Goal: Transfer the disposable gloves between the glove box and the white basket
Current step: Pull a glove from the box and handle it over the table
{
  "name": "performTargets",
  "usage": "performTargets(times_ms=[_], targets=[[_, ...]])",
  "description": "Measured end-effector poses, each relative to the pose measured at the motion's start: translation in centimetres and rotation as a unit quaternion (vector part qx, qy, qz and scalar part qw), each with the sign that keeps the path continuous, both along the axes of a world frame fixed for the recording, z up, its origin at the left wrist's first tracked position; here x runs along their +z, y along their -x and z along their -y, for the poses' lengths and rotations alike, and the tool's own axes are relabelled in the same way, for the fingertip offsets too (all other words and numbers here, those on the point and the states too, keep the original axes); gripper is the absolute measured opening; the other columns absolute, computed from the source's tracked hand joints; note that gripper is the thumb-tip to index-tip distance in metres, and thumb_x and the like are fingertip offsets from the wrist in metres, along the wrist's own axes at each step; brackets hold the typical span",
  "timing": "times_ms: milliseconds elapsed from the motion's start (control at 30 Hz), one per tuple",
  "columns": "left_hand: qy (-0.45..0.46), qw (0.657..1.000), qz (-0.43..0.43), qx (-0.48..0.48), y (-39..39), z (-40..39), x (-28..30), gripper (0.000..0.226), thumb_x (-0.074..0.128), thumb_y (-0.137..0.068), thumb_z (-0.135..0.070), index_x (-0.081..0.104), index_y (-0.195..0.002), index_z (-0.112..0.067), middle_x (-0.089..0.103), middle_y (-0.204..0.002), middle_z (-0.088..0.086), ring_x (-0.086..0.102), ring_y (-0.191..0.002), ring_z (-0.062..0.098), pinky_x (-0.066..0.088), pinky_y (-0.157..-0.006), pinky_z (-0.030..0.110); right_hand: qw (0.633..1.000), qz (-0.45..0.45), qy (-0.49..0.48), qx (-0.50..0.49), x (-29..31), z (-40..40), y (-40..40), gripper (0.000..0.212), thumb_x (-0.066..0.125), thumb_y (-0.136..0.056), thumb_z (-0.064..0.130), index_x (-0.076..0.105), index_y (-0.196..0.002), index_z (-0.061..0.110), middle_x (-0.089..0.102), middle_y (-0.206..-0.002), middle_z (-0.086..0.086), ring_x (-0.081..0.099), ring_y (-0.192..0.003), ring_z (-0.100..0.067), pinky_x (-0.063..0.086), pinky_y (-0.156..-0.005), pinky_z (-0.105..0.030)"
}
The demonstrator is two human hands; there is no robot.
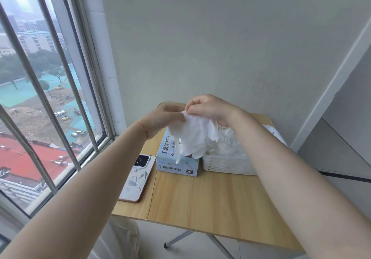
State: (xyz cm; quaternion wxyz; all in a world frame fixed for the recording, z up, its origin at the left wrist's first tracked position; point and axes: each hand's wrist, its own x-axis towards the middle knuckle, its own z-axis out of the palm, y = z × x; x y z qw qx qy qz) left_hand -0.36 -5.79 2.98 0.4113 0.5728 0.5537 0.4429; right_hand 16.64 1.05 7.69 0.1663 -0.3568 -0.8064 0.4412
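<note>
A pale blue glove box (170,161) marked XL stands on the wooden table, with a white perforated basket (226,165) right beside it on the right. The basket holds several crumpled white gloves (228,145). Both hands are raised above the box. My left hand (162,121) and my right hand (208,108) pinch the top edge of one white disposable glove (195,136), which hangs down over the box's opening. The box's top is mostly hidden behind the glove.
A phone (135,178) in a patterned case lies on the table's left leaf (130,208), near the window (40,98). A wall stands close behind the table (210,204). A white ledge runs at the right.
</note>
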Motion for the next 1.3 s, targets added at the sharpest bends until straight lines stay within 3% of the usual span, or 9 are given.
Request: performTargets(times_ms=[133,233,433,633,833,933,1033,1200,1300], targets=[[-0.013,0.992,0.017,0.124,0.2,0.2,0.1,0.007,0.07,-0.075,-0.019,0.069,-0.069,-0.018,0.062,-0.066,-0.002,0.057,-0.064,0.016,0.045,-0.06,0.024,0.996,0.085,-0.002,-0.014,0.0,-0.5,-1.4,0.009,0.069,-0.08,0.013,0.071,-0.088,0.013,0.069,-0.085,-0.004,0.062,-0.075,-0.016,0.052,-0.071,-0.031],[-0.012,0.99,0.03,0.138,0.3,0.6,0.9,0.008,0.072,-0.064,-0.026,0.068,-0.068,-0.02,0.063,-0.065,-0.002,0.056,-0.06,0.014,0.044,-0.057,0.022,0.997,-0.001,0.023,-0.072,0.1,-0.7,-1.4,0.008,0.071,-0.082,0.007,0.064,-0.082,0.008,0.063,-0.078,-0.008,0.059,-0.07,-0.018,0.051,-0.064,-0.027],[0.105,0.993,0.041,-0.022,1.0,1.6,0.3,0.012,0.069,-0.089,-0.011,0.063,-0.097,-0.004,0.068,-0.086,0.008,0.065,-0.074,0.018,0.055,-0.066,0.029,0.953,-0.203,0.201,-0.099,1.2,-0.8,-1.4,0.015,0.072,-0.083,0.003,0.065,-0.096,0.0,0.069,-0.088,-0.013,0.067,-0.08,-0.025,0.055,-0.08,-0.038],[0.137,0.988,0.048,-0.053,2.1,2.2,-1.2,0.028,0.075,-0.08,-0.01,0.069,-0.107,-0.005,0.072,-0.103,0.013,0.069,-0.093,0.024,0.058,-0.086,0.036,0.949,-0.209,0.206,-0.118,1.5,-0.2,-1.3,0.006,0.068,-0.087,0.005,0.063,-0.086,0.001,0.067,-0.082,-0.012,0.065,-0.072,-0.022,0.054,-0.067,-0.034],[0.188,0.968,-0.05,-0.16,3.5,3.1,-0.4,0.03,0.064,-0.09,0.0,0.066,-0.12,-0.001,0.067,-0.123,0.017,0.063,-0.116,0.033,0.047,-0.105,0.043,0.967,-0.15,0.201,-0.052,1.9,0.2,-0.2,0.023,0.067,-0.091,0.017,0.062,-0.108,0.003,0.069,-0.091,-0.009,0.067,-0.081,-0.022,0.056,-0.078,-0.036],[0.14,0.974,0.024,-0.178,3.3,3.3,0.0,0.036,0.062,-0.089,-0.007,0.062,-0.124,0.004,0.064,-0.128,0.018,0.06,-0.12,0.031,0.046,-0.105,0.038,0.969,-0.131,0.207,-0.014,2.2,1.0,0.8,0.01,0.064,-0.093,0.017,0.063,-0.093,0.006,0.069,-0.082,-0.005,0.068,-0.074,-0.018,0.057,-0.07,-0.031],[0.103,0.976,0.156,-0.11,2.9,3.1,-0.6,0.048,0.069,-0.084,-0.018,0.06,-0.124,0.007,0.065,-0.123,0.018,0.063,-0.113,0.031,0.05,-0.1,0.038,0.966,-0.139,0.217,-0.023,1.7,1.0,1.8,0.012,0.059,-0.096,0.014,0.062,-0.087,0.006,0.067,-0.082,-0.008,0.066,-0.075,-0.021,0.054,-0.074,-0.035],[0.144,0.971,0.177,-0.071,3.8,3.6,-2.6,0.037,0.064,-0.084,-0.025,0.068,-0.114,-0.004,0.071,-0.111,0.016,0.069,-0.095,0.027,0.058,-0.085,0.037,0.952,-0.154,0.239,-0.111,0.2,-0.3,1.8,0.014,0.051,-0.099,0.012,0.061,-0.092,0.005,0.065,-0.088,-0.011,0.064,-0.083,-0.025,0.05,-0.077,-0.035],[0.148,0.965,0.203,-0.074,4.9,3.6,-2.9,0.022,0.06,-0.087,-0.024,0.074,-0.091,-0.006,0.072,-0.085,0.009,0.068,-0.073,0.021,0.057,-0.072,0.03,0.948,-0.128,0.245,-0.159,-0.9,-1.1,0.9,0.022,0.046,-0.099,0.007,0.061,-0.083,0.006,0.066,-0.072,-0.006,0.065,-0.06,-0.016,0.053,-0.054,-0.025]])
